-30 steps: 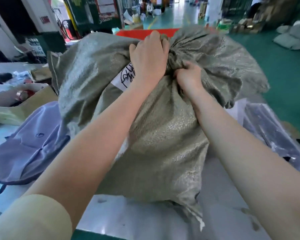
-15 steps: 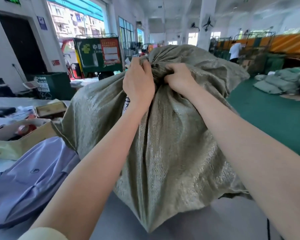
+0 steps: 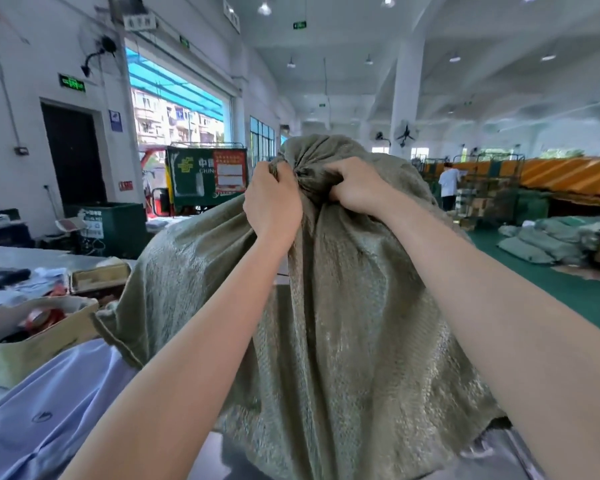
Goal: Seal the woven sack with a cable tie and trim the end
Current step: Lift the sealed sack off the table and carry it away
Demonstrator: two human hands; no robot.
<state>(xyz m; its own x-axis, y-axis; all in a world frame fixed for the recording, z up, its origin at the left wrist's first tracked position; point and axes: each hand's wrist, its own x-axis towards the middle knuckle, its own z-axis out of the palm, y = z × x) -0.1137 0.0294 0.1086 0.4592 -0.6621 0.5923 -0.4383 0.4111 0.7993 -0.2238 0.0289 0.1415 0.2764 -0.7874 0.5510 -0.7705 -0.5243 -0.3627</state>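
Head view: both hands are up at the gathered neck of a grey-green woven sack (image 3: 343,323). The left hand (image 3: 272,202) is closed in a fist on the bunched fabric on its side of the neck; the right hand (image 3: 355,188) is closed on the fabric on the other side, knuckles up. The two hands are near each other, with the twisted neck between them. A puff of sack fabric sticks up just above the hands. Below the hands the sack hangs wide and wrinkled, its lower edge at a grey table (image 3: 222,455) — contact there is hard to make out. No cable tie can be made out; the neck between the fists is dark and creased.

Left of the left arm lies a pale blue bag (image 3: 49,410), and beyond it an open cardboard box (image 3: 32,344) with a red tape roll (image 3: 44,317) inside. Far right of the right arm, more sacks (image 3: 541,240) lie piled on the green floor.
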